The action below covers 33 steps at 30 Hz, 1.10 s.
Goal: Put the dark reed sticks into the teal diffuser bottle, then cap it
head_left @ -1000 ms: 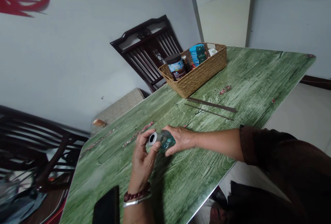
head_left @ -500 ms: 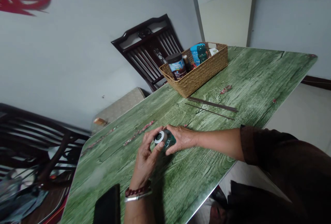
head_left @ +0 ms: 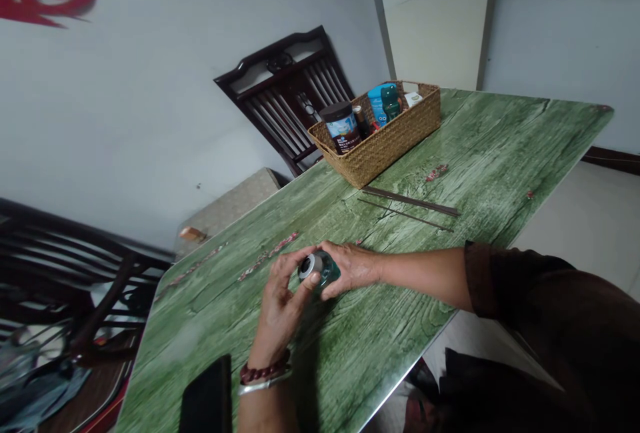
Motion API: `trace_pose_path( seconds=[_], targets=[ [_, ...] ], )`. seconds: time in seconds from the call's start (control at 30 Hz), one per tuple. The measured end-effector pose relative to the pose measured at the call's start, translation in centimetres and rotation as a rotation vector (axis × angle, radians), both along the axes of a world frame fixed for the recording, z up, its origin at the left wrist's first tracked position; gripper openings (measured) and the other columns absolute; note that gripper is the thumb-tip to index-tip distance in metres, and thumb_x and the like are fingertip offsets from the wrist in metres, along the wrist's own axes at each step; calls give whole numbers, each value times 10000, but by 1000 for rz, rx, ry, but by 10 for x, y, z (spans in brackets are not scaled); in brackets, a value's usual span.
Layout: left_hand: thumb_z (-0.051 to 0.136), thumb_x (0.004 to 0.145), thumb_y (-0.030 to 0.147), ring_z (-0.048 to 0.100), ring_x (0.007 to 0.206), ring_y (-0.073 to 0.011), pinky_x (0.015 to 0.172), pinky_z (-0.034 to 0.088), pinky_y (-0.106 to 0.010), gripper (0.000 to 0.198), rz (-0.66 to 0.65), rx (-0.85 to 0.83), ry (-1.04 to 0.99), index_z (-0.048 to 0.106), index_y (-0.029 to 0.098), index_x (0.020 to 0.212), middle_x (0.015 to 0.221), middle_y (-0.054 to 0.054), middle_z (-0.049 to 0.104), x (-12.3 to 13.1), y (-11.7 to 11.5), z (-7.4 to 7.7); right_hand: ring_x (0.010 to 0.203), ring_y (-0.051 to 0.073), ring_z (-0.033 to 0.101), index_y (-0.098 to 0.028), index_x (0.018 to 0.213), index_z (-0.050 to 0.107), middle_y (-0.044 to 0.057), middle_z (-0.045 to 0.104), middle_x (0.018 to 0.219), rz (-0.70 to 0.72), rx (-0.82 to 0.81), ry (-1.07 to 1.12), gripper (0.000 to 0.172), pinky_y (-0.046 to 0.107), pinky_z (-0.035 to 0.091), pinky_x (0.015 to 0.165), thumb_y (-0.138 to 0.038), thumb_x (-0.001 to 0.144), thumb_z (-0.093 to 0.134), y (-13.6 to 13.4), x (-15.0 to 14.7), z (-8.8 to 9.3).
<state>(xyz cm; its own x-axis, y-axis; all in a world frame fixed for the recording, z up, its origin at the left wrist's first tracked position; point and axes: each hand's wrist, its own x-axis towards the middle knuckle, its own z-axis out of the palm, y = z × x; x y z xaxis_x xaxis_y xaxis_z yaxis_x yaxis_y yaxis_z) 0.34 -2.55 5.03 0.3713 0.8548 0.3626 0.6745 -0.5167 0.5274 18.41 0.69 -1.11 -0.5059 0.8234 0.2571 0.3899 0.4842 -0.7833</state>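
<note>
Between my two hands is a small green glass bottle (head_left: 328, 269) with a silver ring collar (head_left: 311, 267) around its dark mouth. The mouth tips toward the left and toward me. My right hand (head_left: 350, 267) is wrapped round the far right side of the glass. At the collar, my left hand (head_left: 285, 286) is closed with the thumb on the near edge and the fingers over the far edge. The bottle's base is hidden by my right hand. Several thin dark sticks (head_left: 410, 202) lie on the table beyond my hands.
On the green wood-pattern table (head_left: 380, 346) a woven basket (head_left: 395, 146) holds a dark jar (head_left: 343, 129), a green bottle (head_left: 391, 101) and a blue packet (head_left: 376, 105). A black phone-like slab (head_left: 206, 396) lies at the near left. A dark wooden chair (head_left: 295, 93) stands behind.
The silver collar has shifted slightly under my left fingers, and more of its side shows. My right hand keeps its place on the bottle.
</note>
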Motion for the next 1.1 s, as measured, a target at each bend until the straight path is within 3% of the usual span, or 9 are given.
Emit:
trace_pose_path(
  seconds=[0.27, 0.43, 0.63, 0.9, 1.1],
  targets=[
    [607, 851, 516, 611, 771, -240, 750, 450, -374, 357, 162, 167, 169, 658, 173, 933, 821, -58, 673, 8, 5, -4, 971, 276, 664, -215, 1272, 422, 64, 649, 1094, 16, 16, 15, 793, 319, 472, 745, -488, 641, 817, 2, -2, -5],
    [604, 846, 563, 598, 780, -250, 741, 438, -378, 399, 231, 225, 202, 648, 175, 932, 830, -63, 661, 12, 4, -6, 960, 262, 662, -232, 1258, 420, 50, 654, 1088, 13, 20, 40, 757, 303, 460, 724, -453, 653, 818, 2, -3, -8],
    [605, 872, 532, 600, 898, -257, 820, 457, -395, 397, 103, 106, 98, 683, 213, 1095, 931, -63, 664, 8, 1, -4, 919, 281, 669, -209, 1212, 439, 67, 658, 1064, -3, 12, -2, 730, 322, 460, 709, -490, 647, 806, 1, -2, -3],
    [563, 937, 409, 583, 1133, -257, 1011, 443, -416, 355, -80, -97, -72, 621, 253, 1251, 1202, -75, 639, -3, -2, 0, 1039, 303, 656, -193, 1253, 430, 105, 645, 1161, 24, 13, 24, 797, 362, 484, 808, -514, 641, 826, 3, -2, -4],
    [509, 955, 461, 507, 1268, -292, 1081, 391, -479, 441, -127, -45, 3, 560, 261, 1344, 1359, -100, 563, 0, -4, 1, 1039, 290, 658, -194, 1235, 440, 94, 649, 1156, 23, 7, 17, 766, 343, 481, 801, -459, 640, 843, 3, -1, -4]
  ],
)
